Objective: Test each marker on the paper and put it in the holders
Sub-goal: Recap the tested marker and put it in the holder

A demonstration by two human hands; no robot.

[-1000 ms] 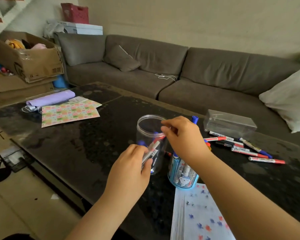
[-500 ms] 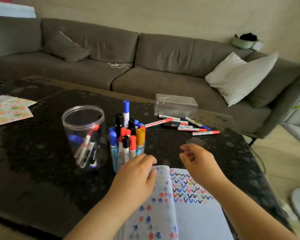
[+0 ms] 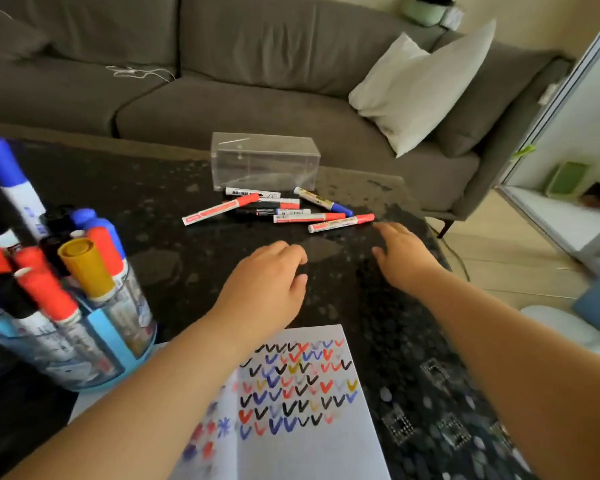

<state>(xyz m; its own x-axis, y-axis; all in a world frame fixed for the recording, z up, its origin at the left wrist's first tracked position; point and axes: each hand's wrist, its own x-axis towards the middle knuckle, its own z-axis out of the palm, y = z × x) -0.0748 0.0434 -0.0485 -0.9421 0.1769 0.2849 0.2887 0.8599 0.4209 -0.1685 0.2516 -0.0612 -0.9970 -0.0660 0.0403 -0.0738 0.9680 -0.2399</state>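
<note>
Hands reach across a dark speckled counter (image 3: 160,188) toward a loose pile of markers (image 3: 278,209) lying in front of a clear plastic box (image 3: 264,161), with a grey sofa (image 3: 222,81) and a pale cushion (image 3: 420,88) behind. Both hands are empty: the left hand (image 3: 264,289) hovers palm down with its fingers loosely curled, near the far edge of the paper (image 3: 302,410), and the right hand (image 3: 402,254) stretches forward with its fingers relaxed, its tips just short of the nearest red-capped marker (image 3: 340,223). Neither hand touches a marker.

Rows of black, blue, red and yellow check marks cover the paper, which lies at the near edge of the counter under the left forearm. At the left, a blue-trimmed clear holder (image 3: 84,341) stands packed with upright markers, their caps red, blue, black and one yellow (image 3: 84,265).

Judged from this, the step in hand is fetching the next untested marker from the pile, with much of the job apparently done and about seven markers left lying. The next move calls for the right hand to close on one marker without scattering its neighbours, for its cap to be pulled off, and for the tip to be brought to a free spot on the paper.
</note>
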